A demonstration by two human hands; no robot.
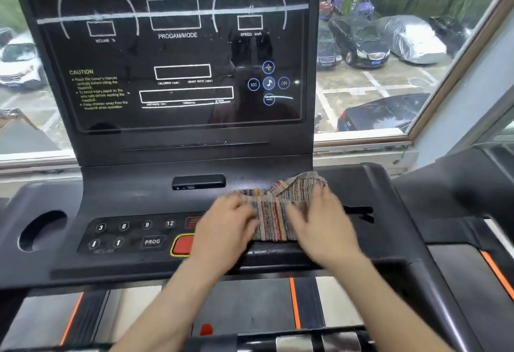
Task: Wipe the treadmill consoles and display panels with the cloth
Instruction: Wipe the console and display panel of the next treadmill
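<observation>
On the flat black plastic console (133, 201) of the treadmill, just to the right of its middle, lies a folded woven cloth with thin multicoloured stripes (274, 212), and the person in front of me has both bare hands on it. The left hand (225, 229) rests on the cloth's left edge, its fingers close together and lightly bent over the fabric, the wrist covering part of the button row. The right hand (325, 229) lies flat on the cloth's right side, thumb stretched inward across the stripes and fingers reaching toward the far, rumpled corner; both hands are blurred, so I cannot tell how far the right fingers are spread. Just left of the left hand sits a red oval button with a yellow rim (183, 244), partly hidden by the wrist, and beyond it a key marked PROG (152, 241) and round number keys reading 3, 6, 9 and 12 (135, 225). A round cup recess (41, 230) is sunk into the console's far left end. A small black rectangular port block (199, 181) sits near the cloth's upper left. Above stands the glossy black display panel (178, 54), upright and tilted slightly back, printed with white arcs, boxes and a caution notice, well apart from the cloth. Behind it a wide glass window (417, 79) looks onto parked cars (361, 43). Below the forearms the dark running belt (250, 304) shows between orange-edged side rails.
</observation>
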